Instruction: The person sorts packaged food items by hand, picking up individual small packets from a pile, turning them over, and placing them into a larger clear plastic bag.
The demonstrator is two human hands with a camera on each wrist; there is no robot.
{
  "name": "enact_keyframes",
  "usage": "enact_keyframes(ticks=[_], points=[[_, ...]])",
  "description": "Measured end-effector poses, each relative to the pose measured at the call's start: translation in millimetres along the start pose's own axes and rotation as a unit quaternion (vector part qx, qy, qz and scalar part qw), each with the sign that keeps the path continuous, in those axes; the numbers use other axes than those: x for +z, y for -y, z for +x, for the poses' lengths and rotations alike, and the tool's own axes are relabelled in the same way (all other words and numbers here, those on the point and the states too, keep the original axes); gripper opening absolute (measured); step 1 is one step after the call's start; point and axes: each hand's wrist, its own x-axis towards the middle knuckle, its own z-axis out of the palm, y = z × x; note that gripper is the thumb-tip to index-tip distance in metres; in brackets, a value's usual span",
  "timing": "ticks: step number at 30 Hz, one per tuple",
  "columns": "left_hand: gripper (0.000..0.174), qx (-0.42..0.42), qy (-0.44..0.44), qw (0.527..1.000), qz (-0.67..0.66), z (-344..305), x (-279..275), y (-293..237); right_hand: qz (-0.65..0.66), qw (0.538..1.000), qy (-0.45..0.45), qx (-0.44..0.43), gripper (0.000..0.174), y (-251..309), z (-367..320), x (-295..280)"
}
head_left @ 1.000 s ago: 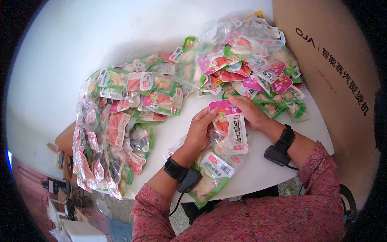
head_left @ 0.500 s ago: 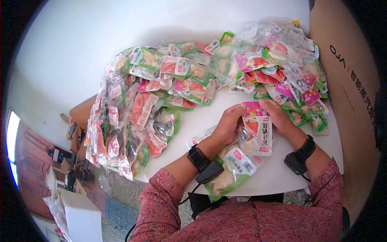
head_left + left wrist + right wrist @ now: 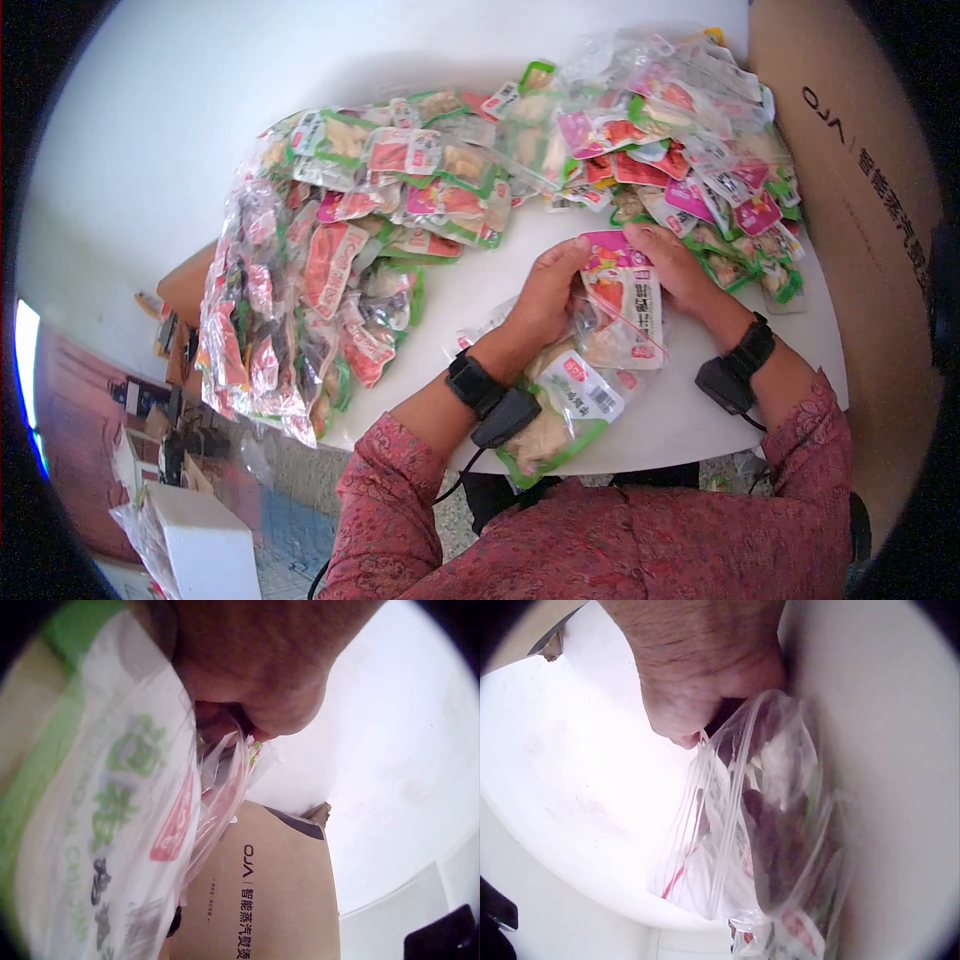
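A clear zip bag [image 3: 655,352] with a red line across it stands between both hands at the near side of the table. A pink-topped food packet [image 3: 612,285] shows in its upper part, and a green-and-white packet [image 3: 575,395] lies lower down. My left hand [image 3: 545,295] grips the bag's left side, thumb at the packet's upper left corner. At the upper right corner my right hand [image 3: 672,268] pinches the bag's edge. The right wrist view shows that hand [image 3: 712,682] above the bag's ridged clear plastic [image 3: 724,825]. Most fingertips are hidden behind the plastic.
A large heap of bagged food packets [image 3: 335,265] covers the table's left part. Another heap [image 3: 690,150] lies at the back right. A big cardboard box [image 3: 840,160] stands along the right edge. The white table's rounded near edge [image 3: 660,462] is close to the body.
The head view has shifted, first bringing the scene rightward, then slightly back left. Both hands keep their hold on the bag; the left thumb has come up beside the pink packet's top corner.
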Motion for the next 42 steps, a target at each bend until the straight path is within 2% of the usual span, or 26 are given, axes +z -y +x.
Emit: enact_keyframes(ticks=[1,3,5,9,16,18,19,21,25,30,31,33,40,42], points=[[0.030,0.001,-0.014,1.000,0.000,0.4,2.0,-1.3,-0.001,1.000,-0.011,-0.001,0.036,0.5,-1.8,-2.1],[0.030,-0.014,0.015,0.999,-0.031,-1.1,3.8,-1.4,0.020,1.000,-0.005,0.002,0.036,3.1,-3.6,2.2],[0.022,0.008,-0.036,0.999,-0.012,0.9,4.0,0.6,0.037,0.999,0.020,0.007,0.035,3.9,-3.0,1.7],[0.022,0.006,-0.050,0.999,-0.004,-4.1,13.8,-5.1,0.059,0.998,0.033,0.007,0.033,0.4,0.3,-1.5],[0.026,-0.001,-0.027,1.000,0.002,-2.2,0.7,-5.4,0.092,0.995,0.028,-0.019,0.027,-1.8,2.8,-3.3],[0.023,-0.009,0.077,0.997,-0.012,-2.9,-5.8,-11.5,0.103,0.994,0.028,-0.007,0.027,1.5,0.6,-2.1],[0.023,-0.012,0.073,0.997,-0.014,-3.8,-1.3,-9.8,0.112,0.993,0.026,-0.002,0.026,3.8,-0.7,-1.3],[0.023,0.019,-0.036,0.999,-0.010,-4.8,14.5,-5.4,0.123,0.992,0.029,0.007,0.025,3.4,0.4,-3.5],[0.023,0.011,-0.051,0.998,-0.027,-6.6,18.7,-7.8,0.128,0.991,0.031,0.008,0.024,4.2,0.8,-2.6],[0.021,-0.005,0.004,1.000,-0.001,-5.8,8.3,-8.2,0.124,0.992,0.022,-0.010,0.023,0.3,3.8,-4.6],[0.021,-0.005,0.004,1.000,-0.001,-5.7,7.7,-9.0,0.124,0.992,0.022,-0.010,0.023,0.4,3.7,-4.9],[0.019,-0.036,-0.019,0.995,0.088,-6.3,8.0,-11.5,0.113,0.993,0.031,-0.016,0.023,1.5,3.0,-4.9],[0.018,-0.070,-0.013,0.987,0.144,-6.2,2.6,-3.1,0.112,0.993,0.027,-0.015,0.022,1.8,2.5,-4.0],[0.022,-0.071,0.024,0.982,0.174,-8.4,4.2,-3.1,0.105,0.994,0.026,-0.015,0.022,1.1,2.7,-4.2]])
